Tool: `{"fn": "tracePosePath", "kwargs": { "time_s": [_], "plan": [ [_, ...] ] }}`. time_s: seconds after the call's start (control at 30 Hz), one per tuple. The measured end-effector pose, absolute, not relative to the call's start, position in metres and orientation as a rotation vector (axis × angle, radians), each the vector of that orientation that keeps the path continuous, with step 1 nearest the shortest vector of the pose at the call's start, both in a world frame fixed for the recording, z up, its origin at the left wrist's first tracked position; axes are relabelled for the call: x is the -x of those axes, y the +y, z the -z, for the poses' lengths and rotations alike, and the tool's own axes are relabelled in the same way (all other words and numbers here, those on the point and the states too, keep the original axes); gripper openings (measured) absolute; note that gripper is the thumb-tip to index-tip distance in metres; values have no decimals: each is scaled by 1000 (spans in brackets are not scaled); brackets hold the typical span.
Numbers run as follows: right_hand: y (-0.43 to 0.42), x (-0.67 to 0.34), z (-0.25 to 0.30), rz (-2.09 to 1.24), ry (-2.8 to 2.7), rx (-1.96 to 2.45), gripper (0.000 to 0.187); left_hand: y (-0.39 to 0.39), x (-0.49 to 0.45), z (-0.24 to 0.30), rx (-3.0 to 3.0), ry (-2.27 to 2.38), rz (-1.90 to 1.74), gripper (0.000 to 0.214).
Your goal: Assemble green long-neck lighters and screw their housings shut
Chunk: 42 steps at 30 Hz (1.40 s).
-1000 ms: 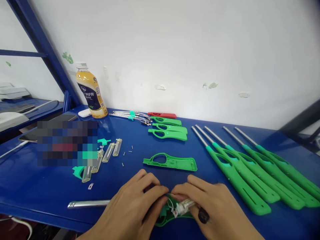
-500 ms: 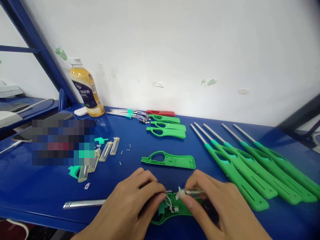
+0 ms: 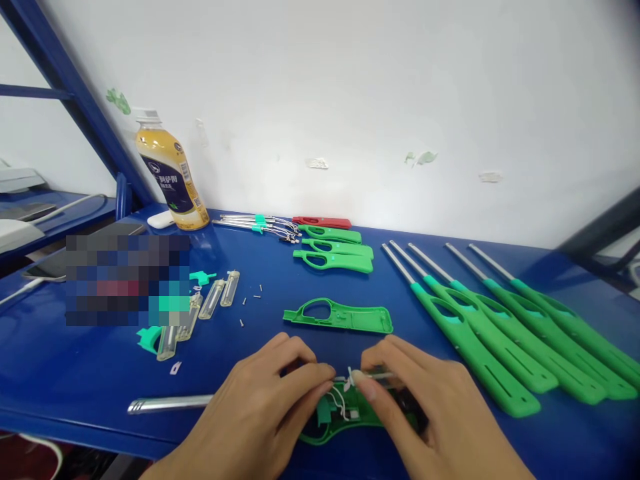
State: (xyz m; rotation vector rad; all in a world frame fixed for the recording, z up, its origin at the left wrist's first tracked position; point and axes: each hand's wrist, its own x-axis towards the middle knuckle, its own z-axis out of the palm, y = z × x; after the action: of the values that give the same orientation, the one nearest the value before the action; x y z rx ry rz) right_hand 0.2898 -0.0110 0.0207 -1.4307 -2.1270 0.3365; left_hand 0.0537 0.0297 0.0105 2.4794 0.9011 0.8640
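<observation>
In front of me lies an open green lighter shell half [image 3: 367, 411] with a teal trigger [image 3: 325, 411] and white wires [image 3: 341, 400] in it. The metal barrel [image 3: 170, 404] sticks out to the left, passing under my left hand. My left hand [image 3: 270, 393] is closed in a pinch at the shell's upper edge; a thin tip shows at its fingertips, too small to name. Between right thumb and fingers, my right hand [image 3: 425, 400] holds a clear fuel tank [image 3: 383, 377] above the shell, its pale valve end [image 3: 350, 377] pointing left. The fingers hide most of the tank.
A matching shell half [image 3: 357, 319] lies beyond my hands. Several assembled lighters [image 3: 480, 333] are on the right. Several clear tanks [image 3: 211, 300], small screws [image 3: 244, 301] and teal triggers [image 3: 149, 339] lie left. Farther back are more shells [image 3: 340, 261], barrels [image 3: 240, 223] and a bottle [image 3: 173, 177].
My right hand has moved slightly left with the fuel tank, bringing its valve end closer to my left fingertips. My left hand has barely moved.
</observation>
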Motion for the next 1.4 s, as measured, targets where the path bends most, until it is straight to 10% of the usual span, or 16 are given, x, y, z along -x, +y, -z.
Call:
{"fn": "tracePosePath", "kwargs": {
  "time_s": [1.4],
  "plan": [
    [-10,-282,-21,-109,-2211,1348,22,26,-54,-15,-2520,881,-813,19]
  ]
}}
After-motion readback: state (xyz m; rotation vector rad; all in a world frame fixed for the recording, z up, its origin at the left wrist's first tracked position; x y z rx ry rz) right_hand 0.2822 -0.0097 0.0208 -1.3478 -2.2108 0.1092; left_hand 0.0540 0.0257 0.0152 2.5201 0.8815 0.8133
